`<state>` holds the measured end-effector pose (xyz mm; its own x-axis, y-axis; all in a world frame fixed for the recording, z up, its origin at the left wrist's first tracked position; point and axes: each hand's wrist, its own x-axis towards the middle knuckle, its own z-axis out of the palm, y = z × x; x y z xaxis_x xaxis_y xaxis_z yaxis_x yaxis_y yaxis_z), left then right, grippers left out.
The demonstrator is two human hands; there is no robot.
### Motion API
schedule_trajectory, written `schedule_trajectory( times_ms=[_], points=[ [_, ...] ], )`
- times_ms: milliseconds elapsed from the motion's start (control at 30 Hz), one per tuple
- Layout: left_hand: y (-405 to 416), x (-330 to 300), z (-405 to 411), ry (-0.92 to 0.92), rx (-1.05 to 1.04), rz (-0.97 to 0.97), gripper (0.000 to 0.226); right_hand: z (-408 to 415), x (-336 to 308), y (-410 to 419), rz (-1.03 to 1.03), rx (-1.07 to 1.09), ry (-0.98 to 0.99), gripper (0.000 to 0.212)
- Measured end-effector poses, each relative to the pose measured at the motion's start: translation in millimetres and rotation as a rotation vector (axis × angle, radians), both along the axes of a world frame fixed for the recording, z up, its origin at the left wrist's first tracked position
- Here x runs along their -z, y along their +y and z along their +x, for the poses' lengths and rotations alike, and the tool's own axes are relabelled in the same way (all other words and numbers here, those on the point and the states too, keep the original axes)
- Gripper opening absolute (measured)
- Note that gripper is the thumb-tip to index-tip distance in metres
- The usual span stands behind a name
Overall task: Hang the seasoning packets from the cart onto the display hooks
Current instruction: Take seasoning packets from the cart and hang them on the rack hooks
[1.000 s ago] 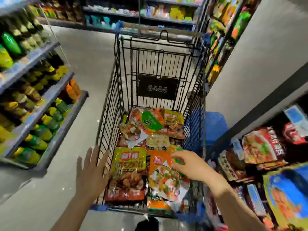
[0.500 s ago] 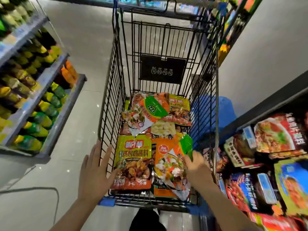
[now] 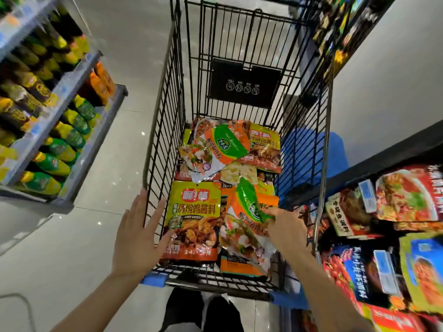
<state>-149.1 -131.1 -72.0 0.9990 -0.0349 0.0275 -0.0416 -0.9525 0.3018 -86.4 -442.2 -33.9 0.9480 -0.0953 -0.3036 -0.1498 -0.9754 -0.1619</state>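
Head view: right hand (image 3: pixel 285 226) pinches one packet (image 3: pixel 249 212) at cart (image 3: pixel 158 130) near-right corner; left hand (image 3: pixel 136 238) spread flat on its left wall. Nothing hung; several packets remain.

A single head-worn camera looks forward and steeply down from just above the near end of the cart (image 3: pixel 165 121), close enough that both forearms enter from the bottom edge. The wide lens bends straight lines near the edges. The cart basket fills the centre and runs away toward the far side. Shelves (image 3: pixel 72 97) of bottles stand on the left, hanging packets (image 3: pixel 407 195) on the right, and pale floor (image 3: pixel 115 56) lies far left. No second view exists.
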Motion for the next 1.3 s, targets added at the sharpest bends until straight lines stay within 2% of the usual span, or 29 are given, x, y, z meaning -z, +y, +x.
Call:
schedule_trajectory(
  times_ms=[67, 167, 300, 433, 533, 633, 733, 800, 933, 1033, 1100, 1200, 1300],
  points=[
    [0, -1, 1, 0.001, -0.003, -0.032, 0.067, 5, -25, 11, 0.152, 0.013, 0.018, 0.028],
    [3, 0, 1, 0.008, -0.013, -0.074, 0.064, 17, -56, 41, 0.364, -0.119, 0.027, 0.022],
    [6, -4, 3, 0.005, 0.008, -0.105, 0.063, 36, -84, 82, 0.533, -0.19, 0.013, 0.02],
    [7, -19, 51, -0.07, -0.026, -0.077, 0.061, 87, -82, 85, 0.713, -0.004, -0.046, 0.012],
    [7, -18, 93, -0.076, 0.022, 0.008, 0.059, 148, -37, 81, 0.845, 0.254, -0.033, 0.014],
    [5, -5, 99, -0.075, 0.021, 0.098, 0.058, 213, 28, 79, 0.736, 0.355, 0.002, 0.025],
    [4, 0, 98, -0.118, 0.013, 0.135, 0.058, 256, 90, 71, 0.325, 0.231, 0.142, 0.026],
    [4, -1, 99, -0.152, 0.05, 0.18, 0.058, 273, 118, 60, 0.186, 0.225, 0.099, 0.021],
    [4, -2, 100, -0.154, 0.052, 0.21, 0.057, 287, 145, 48, 0.222, 0.232, 0.133, 0.018],
    [2, -2, 98, -0.15, 0.049, 0.215, 0.056, 282, 151, 54, 0.331, 0.248, 0.112, 0.037],
    [2, -3, 99, -0.148, 0.048, 0.215, 0.056, 282, 154, 58, 0.312, 0.279, 0.084, 0.043],
    [3, -3, 98, -0.141, 0.043, 0.211, 0.058, 289, 154, 61, 0.364, 0.378, 0.13, 0.03],
    [3, -4, 99, -0.145, 0.047, 0.196, 0.057, 286, 145, 64, 0.413, 0.322, 0.146, 0.018]
  ],
)
